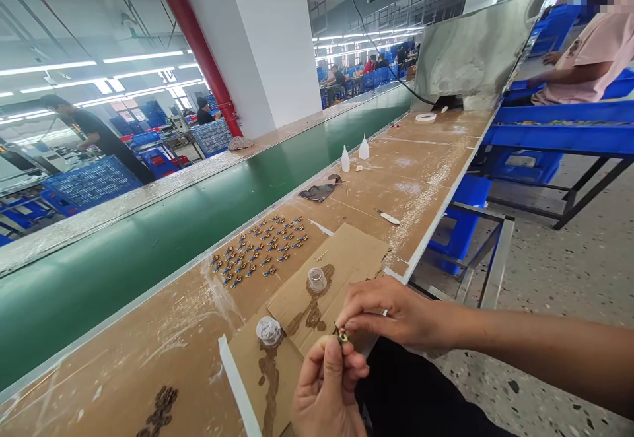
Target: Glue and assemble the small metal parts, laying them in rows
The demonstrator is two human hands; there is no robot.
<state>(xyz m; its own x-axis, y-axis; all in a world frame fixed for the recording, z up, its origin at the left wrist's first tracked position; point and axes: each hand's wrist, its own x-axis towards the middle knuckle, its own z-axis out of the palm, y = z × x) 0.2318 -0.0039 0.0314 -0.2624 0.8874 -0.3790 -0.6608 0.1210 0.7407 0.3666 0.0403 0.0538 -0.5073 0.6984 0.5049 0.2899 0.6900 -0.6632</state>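
Observation:
My left hand (329, 387) pinches a small painted figure (343, 336), dark with red and yellow spots, between thumb and fingers. Right above it, my right hand (391, 311) is closed in a pinch at the figure's upper end; whatever its fingertips hold is too small to make out. Under and beyond the hands lies a cardboard sheet (356, 249) with wet brown stains. On the cardboard stand a small clear cup (317, 280) and a second cup with a whitish, crumpled-looking top (269, 332). Rows of small blue, yellow and dark figures (260, 245) lie beyond the cardboard.
A pile of dark brown pieces (158, 410) sits at near left. Farther along are a white-handled knife (387, 216), a dark cloth (317, 191), two white squeeze bottles (345, 158) and a tape roll (424, 117). A green conveyor belt (198, 206) runs alongside; a person sits at right.

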